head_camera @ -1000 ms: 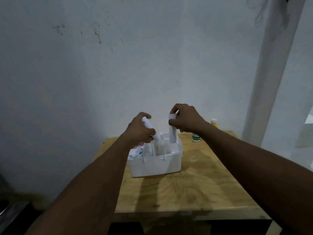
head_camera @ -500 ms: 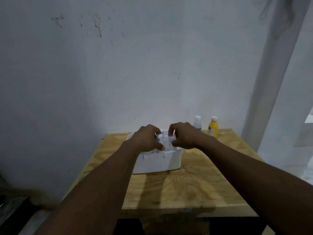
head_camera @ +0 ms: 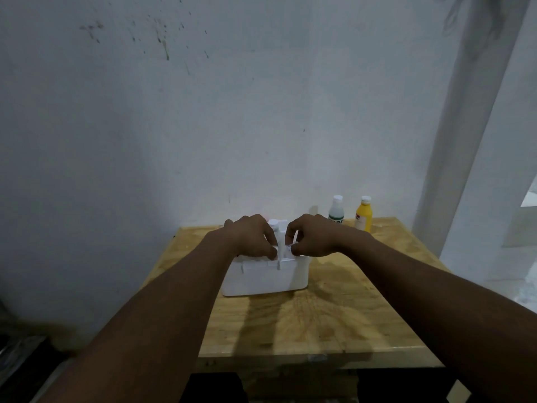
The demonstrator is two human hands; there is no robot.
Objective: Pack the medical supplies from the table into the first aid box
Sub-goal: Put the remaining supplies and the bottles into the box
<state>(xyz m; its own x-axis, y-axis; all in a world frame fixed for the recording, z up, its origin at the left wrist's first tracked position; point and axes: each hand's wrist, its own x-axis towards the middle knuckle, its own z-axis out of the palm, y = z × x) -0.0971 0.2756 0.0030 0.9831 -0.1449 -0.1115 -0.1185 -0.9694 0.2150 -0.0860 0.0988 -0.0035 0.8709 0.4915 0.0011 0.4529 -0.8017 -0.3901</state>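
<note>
Both hands are held low over the open top of the box (head_camera: 266, 274), close together at its middle — judged as the seating of white items down into it. The left hand (head_camera: 251, 238) is curled, fingertips pinched on a white item by the box's centre rim; a white cap (head_camera: 273, 223) shows just behind its knuckles, likely a bottle stood upright inside, though what exactly is gripped cannot be told. The right hand (head_camera: 312, 238) is likewise curled, thumb and forefinger closed on a small white piece (head_camera: 288, 248) at the rim; its identity is too blurred to call. The hands are placed nearly touching, probably so that the two items are pressed in side by side and kept upright. The box is white plastic, rectangular with rounded corners, lidless or with the lid out of sight, a ridged lip and a small central catch on the near wall; its contents are mostly hidden by the hands. It sits on the wooden table (head_camera: 334, 321), toward the back left, near the wall. Two bottles are left out at the back right, well apart from the box — a clear one (head_camera: 336, 211) with a white cap and green label, and a yellow one (head_camera: 363, 214) just beside it. Packing is judged unfinished.
</note>
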